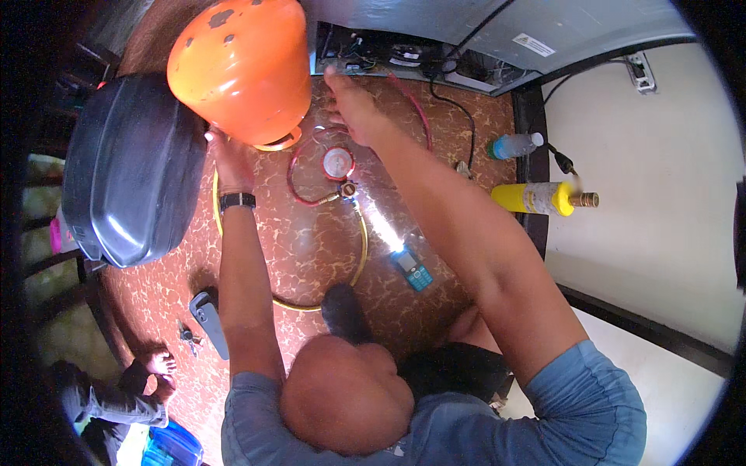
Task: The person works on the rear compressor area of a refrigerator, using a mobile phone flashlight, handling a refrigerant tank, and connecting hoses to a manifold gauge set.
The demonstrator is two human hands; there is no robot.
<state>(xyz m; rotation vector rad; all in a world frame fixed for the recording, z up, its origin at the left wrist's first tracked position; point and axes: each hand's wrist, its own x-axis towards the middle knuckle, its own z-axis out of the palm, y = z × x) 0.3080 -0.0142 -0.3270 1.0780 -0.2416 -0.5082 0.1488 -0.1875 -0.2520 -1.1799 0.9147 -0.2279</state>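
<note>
Touching the orange tank (245,74), just beyond and left of the gauge (338,163), is the left hand (231,165), grip hidden; the right hand (356,110) spreads open beyond the gauge. One-sided support could tip that tank gaugeward!

- Here's the floor (311,256), reddish-brown, shiny, veined with cream marbling!
- Middle of it: a round pressure gauge (338,163) with its valve, dial facing up, flat on that pattern.
- A red hose (292,172) curls from the gauge; a yellow hose (364,256) swings across in a wide loop.
- Just right, a turquoise keypad phone (418,275) lies with its lamp blazing, throwing a bright streak towards the valve.
- Over left, a dark smartphone (208,322) lies at a slant, and just beside it a small bunch of keys (188,335).
- Out right, near the wall: a clear plastic bottle (514,146), then a yellow gas canister (528,198) with a brass-coloured top.
</note>
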